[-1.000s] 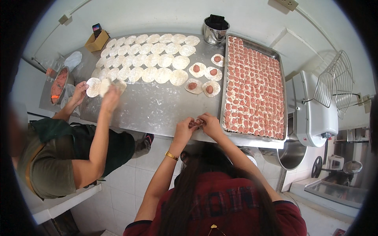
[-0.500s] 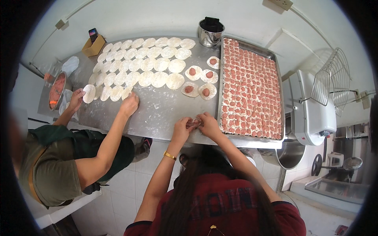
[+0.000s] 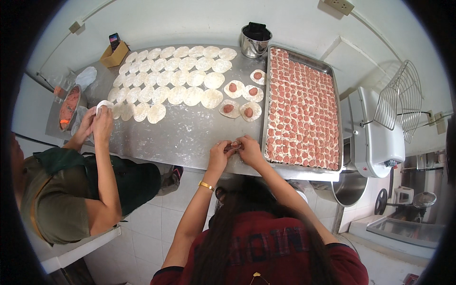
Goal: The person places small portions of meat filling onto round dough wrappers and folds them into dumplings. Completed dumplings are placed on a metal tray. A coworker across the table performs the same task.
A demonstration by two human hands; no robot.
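My left hand (image 3: 220, 155) and my right hand (image 3: 249, 150) meet over the table's near edge. Their fingers are closed around a small dumpling (image 3: 233, 147), its dough gathered about pink meat filling and partly hidden by the fingertips. Beyond them lie several round dough wrappers topped with meat (image 3: 230, 109), spread flat. Rows of plain floury wrappers (image 3: 177, 95) cover the table's left and far part. Just right of my right hand is a large metal tray (image 3: 311, 61) packed with rows of open-topped dumplings.
At the left, a co-worker's hands (image 3: 97, 121) hold a wrapper near a metal bowl of pink filling (image 3: 71, 107). A steel pot (image 3: 254, 46) stands behind the tray's corner. A cardboard box (image 3: 114, 55) holds a phone. A white mixer with a wire guard (image 3: 375, 130) stands right.
My hands stay in nearly the same place, fingers still around the dumpling. The co-worker's right hand has moved left from the wrapper row to join the other hand.
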